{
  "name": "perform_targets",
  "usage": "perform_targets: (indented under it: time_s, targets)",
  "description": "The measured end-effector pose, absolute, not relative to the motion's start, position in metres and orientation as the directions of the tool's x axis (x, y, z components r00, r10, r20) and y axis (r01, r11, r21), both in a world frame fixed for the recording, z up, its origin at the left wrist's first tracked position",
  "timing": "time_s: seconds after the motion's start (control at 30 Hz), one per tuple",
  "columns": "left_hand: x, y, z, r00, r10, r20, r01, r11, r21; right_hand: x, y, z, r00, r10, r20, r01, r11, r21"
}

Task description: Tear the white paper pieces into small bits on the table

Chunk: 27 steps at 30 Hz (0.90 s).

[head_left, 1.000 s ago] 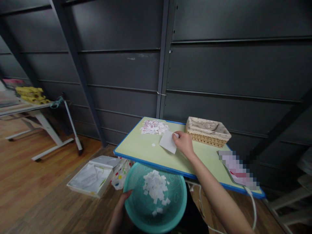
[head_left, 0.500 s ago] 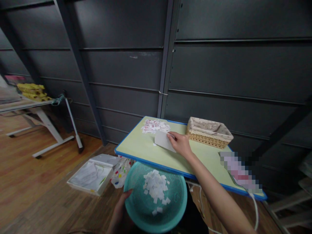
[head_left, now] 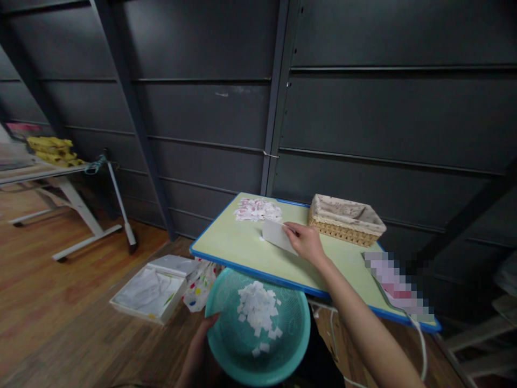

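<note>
My right hand (head_left: 304, 241) pinches a white card (head_left: 278, 235) at its right end and holds it on edge over the yellow-green tabletop (head_left: 230, 240). A small white scrap (head_left: 262, 238) lies by the card's left end. Just behind it is a heap of paper scraps (head_left: 257, 209) with reddish marks. My left hand (head_left: 204, 337) grips the rim of a teal plastic basket (head_left: 297, 345) below the table's front edge; most of its fingers are hidden under the basket. Inside the basket lies a pile of small white paper pieces (head_left: 258, 307).
A lined wicker basket (head_left: 343, 231) stands at the table's back right, with a partly blurred printed sheet (head_left: 396, 285) nearby. On the floor at left are an open white box (head_left: 149, 296) and a dotted bag (head_left: 200, 285). A dark panelled wall (head_left: 210, 108) rises behind.
My right hand has shifted slightly right with the card, which now stands a little further from the table's left side. My left hand and the teal basket have stayed put.
</note>
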<state>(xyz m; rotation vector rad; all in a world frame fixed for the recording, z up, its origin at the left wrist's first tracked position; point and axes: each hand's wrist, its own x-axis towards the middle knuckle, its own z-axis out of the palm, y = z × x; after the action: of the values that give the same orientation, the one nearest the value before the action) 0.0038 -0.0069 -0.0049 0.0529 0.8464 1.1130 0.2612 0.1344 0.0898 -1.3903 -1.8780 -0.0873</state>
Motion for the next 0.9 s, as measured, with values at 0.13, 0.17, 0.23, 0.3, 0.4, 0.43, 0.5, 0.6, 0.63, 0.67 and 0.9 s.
perform_targets:
  time_s: [0.13,0.17,0.23,0.3,0.4,0.43,0.5,0.6,0.63,0.67,0.9]
  targets:
    - [0.005,-0.008,-0.004,0.124,0.84,-0.528,-0.717,0.444,0.538,0.273,0.127,0.092,-0.122,0.789,0.602,0.83,0.413,-0.374]
    - [0.005,-0.008,-0.005,0.132,0.84,-0.526,-0.719,0.446,0.532,0.275,0.127,0.091,-0.113,0.789,0.604,0.836,0.405,-0.371]
    - [0.004,-0.007,-0.007,0.166,0.829,-0.534,-0.736,0.465,0.493,0.278,0.127,0.09,-0.103,0.785,0.611,0.834,0.403,-0.376]
    - [0.002,-0.006,-0.008,0.195,0.817,-0.542,-0.75,0.481,0.455,0.279,0.128,0.089,-0.083,0.775,0.627,0.824,0.407,-0.394]
    - [0.002,-0.007,-0.008,0.18,0.817,-0.548,-0.742,0.478,0.47,0.281,0.128,0.086,0.024,0.738,0.674,0.82,0.371,-0.436]
    - [0.002,-0.008,-0.008,0.164,0.82,-0.549,-0.735,0.473,0.486,0.281,0.128,0.084,0.065,0.721,0.69,0.819,0.357,-0.45]
    - [0.003,-0.008,-0.007,0.154,0.828,-0.539,-0.729,0.464,0.503,0.282,0.127,0.081,0.107,0.697,0.71,0.816,0.347,-0.463]
    - [0.004,-0.008,-0.006,0.187,0.829,-0.527,-0.741,0.471,0.478,0.281,0.125,0.076,0.067,0.718,0.693,0.818,0.359,-0.45]
    - [0.004,-0.008,-0.005,0.199,0.82,-0.537,-0.742,0.484,0.464,0.281,0.124,0.075,0.052,0.731,0.68,0.821,0.356,-0.445]
    - [0.005,-0.007,-0.003,0.206,0.811,-0.547,-0.737,0.496,0.458,0.28,0.123,0.074,0.049,0.739,0.672,0.826,0.349,-0.443]
    - [0.005,-0.007,0.003,0.19,0.798,-0.573,-0.718,0.51,0.473,0.279,0.117,0.072,0.108,0.7,0.706,0.801,0.359,-0.479]
